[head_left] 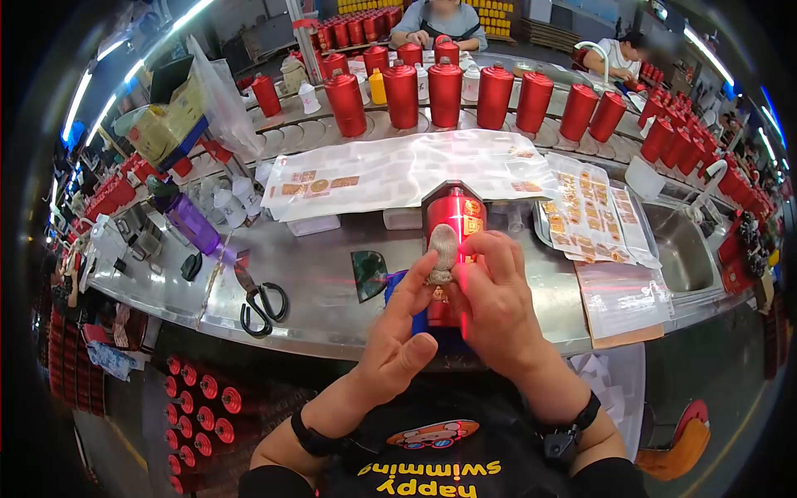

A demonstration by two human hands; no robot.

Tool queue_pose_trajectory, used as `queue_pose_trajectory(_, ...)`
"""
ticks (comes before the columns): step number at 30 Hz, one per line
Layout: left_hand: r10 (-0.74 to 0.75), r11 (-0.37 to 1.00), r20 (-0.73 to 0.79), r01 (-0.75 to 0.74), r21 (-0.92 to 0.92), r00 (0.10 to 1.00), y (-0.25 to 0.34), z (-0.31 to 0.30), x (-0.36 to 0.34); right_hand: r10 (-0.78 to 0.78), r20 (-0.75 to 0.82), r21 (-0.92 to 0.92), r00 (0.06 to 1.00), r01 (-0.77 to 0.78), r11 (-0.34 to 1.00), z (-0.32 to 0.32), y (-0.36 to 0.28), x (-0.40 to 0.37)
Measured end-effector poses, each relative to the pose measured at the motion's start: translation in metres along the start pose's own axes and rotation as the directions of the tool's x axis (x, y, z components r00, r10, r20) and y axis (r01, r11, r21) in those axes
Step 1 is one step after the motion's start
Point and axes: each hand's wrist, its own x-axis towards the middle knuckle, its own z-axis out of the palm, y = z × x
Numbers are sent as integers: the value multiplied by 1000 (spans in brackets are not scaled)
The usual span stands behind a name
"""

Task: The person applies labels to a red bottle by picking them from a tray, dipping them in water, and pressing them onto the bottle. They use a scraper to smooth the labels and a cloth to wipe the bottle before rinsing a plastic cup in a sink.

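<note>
A glossy red bottle (442, 312) with gold labels (473, 217) lies in front of me, its dark-rimmed end pointing away. A bright red laser line runs along it. My left hand (397, 332) rests at the bottle's left side, fingers stretched forward and thumb apart. A grey knitted finger cover (444, 249) sits over a fingertip on top of the bottle, between the hands. From the right, my right hand (500, 307) bends over the bottle with thumb and fingers pinched at its surface; what they pinch is hidden. Blue material (397, 286) shows beneath the bottle.
Black-handled scissors (264, 307) and a dark green piece (369, 275) lie left. Behind the bottle is a white sheet (398, 170) with gold labels; label sheets (585, 207) are stacked right, near a sink (685, 249). Red bottles (445, 95) line the conveyor; two people sit beyond.
</note>
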Motion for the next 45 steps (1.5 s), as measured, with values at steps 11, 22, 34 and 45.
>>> queue_pose_trajectory(11, -40, 996, -40, 36, -82, 998, 0, -10, 9, 118, 54, 301, 991, -129, 945, -14, -1, -5)
queue_pose_trajectory(22, -299, 873, 255, 372, -317, 920, 10, -22, -7, -91, 350, 663, 932, -178, 727, -21, 13, -6)
queue_pose_trajectory(34, -102, 987, 57, 94, 129, 993, -1, -35, -9, 97, 197, 211, 976, -139, 968, -33, 35, -34)
queue_pose_trajectory(45, 134, 327, 115, -154, 932, 984, -54, -15, 4, 241, 204, 151, 949, -274, 950, -15, 43, -68)
